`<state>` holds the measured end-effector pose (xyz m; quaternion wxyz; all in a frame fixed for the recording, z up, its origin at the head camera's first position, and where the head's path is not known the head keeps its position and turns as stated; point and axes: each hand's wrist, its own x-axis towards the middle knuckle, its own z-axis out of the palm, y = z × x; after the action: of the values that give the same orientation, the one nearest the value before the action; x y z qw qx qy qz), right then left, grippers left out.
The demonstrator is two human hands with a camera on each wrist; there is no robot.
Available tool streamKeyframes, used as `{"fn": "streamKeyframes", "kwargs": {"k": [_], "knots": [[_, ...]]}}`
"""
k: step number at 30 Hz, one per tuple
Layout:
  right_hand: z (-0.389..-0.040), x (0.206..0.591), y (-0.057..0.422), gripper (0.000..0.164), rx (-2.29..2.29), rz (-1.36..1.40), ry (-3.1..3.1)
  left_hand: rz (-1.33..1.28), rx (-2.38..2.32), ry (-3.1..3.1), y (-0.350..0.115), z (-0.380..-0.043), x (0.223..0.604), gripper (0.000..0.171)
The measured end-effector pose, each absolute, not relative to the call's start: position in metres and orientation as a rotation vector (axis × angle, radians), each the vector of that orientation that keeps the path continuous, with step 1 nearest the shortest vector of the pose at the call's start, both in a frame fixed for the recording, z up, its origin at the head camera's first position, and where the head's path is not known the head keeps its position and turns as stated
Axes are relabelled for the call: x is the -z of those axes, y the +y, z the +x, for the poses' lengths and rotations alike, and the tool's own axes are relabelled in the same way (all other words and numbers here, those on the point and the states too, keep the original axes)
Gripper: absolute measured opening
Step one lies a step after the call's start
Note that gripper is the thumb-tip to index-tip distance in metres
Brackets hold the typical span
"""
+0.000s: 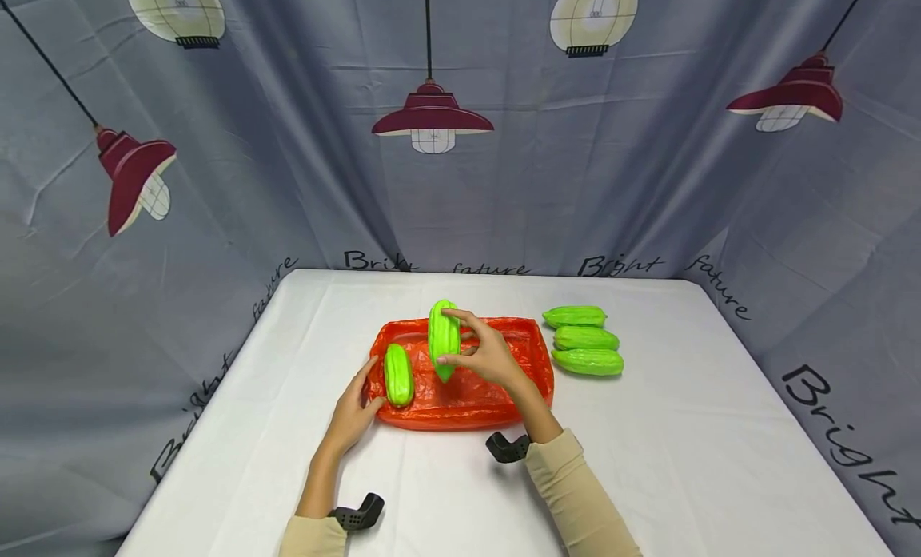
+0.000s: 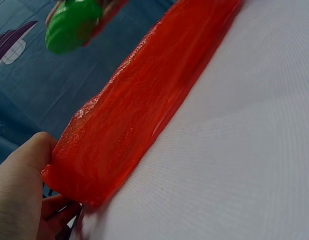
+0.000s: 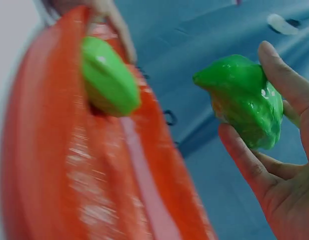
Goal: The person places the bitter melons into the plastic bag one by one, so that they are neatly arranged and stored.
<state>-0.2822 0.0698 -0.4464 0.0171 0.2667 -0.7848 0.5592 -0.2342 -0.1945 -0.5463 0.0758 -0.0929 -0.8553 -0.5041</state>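
Observation:
My right hand pinches a bright green ribbed gourd between thumb and fingers, above a shallow red tray with crinkled, glossy plastic sides. In the right wrist view this gourd has a pointed tip and stands clear of the tray. At the tray's left end, my left hand grips the rim; the left wrist view has its thumb at the top edge and its fingers partly hidden behind the wall. A second green gourd lies inside the tray, close to the left hand.
Three more green gourds lie side by side on the white table, right of the tray. Behind the table hangs a grey-blue curtain printed with lamps and lettering. Each wrist wears a black device.

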Motion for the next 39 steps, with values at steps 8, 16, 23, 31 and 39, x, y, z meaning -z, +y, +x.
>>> {"fn": "streamKeyframes", "kwargs": {"k": [8,16,23,31,39], "knots": [[-0.294,0.491,0.052,0.077,-1.623,0.779,-2.636,-0.287,1.498,-2.569,-0.193,-0.233,0.546,0.072],[-0.291,0.509,0.046,0.073,-1.430,0.815,-2.740,-0.300,1.470,-2.564,-0.193,-0.231,0.546,0.071],[-0.291,0.509,0.040,0.072,-1.382,0.853,-2.781,-0.298,1.457,-2.562,-0.194,-0.231,0.546,0.071],[-0.294,0.515,0.036,0.073,-1.389,0.852,-2.833,-0.289,1.453,-2.570,-0.193,-0.231,0.546,0.071],[-0.295,0.513,0.037,0.073,-1.434,0.875,-2.812,-0.277,1.471,-2.575,-0.194,-0.232,0.546,0.070]]}}
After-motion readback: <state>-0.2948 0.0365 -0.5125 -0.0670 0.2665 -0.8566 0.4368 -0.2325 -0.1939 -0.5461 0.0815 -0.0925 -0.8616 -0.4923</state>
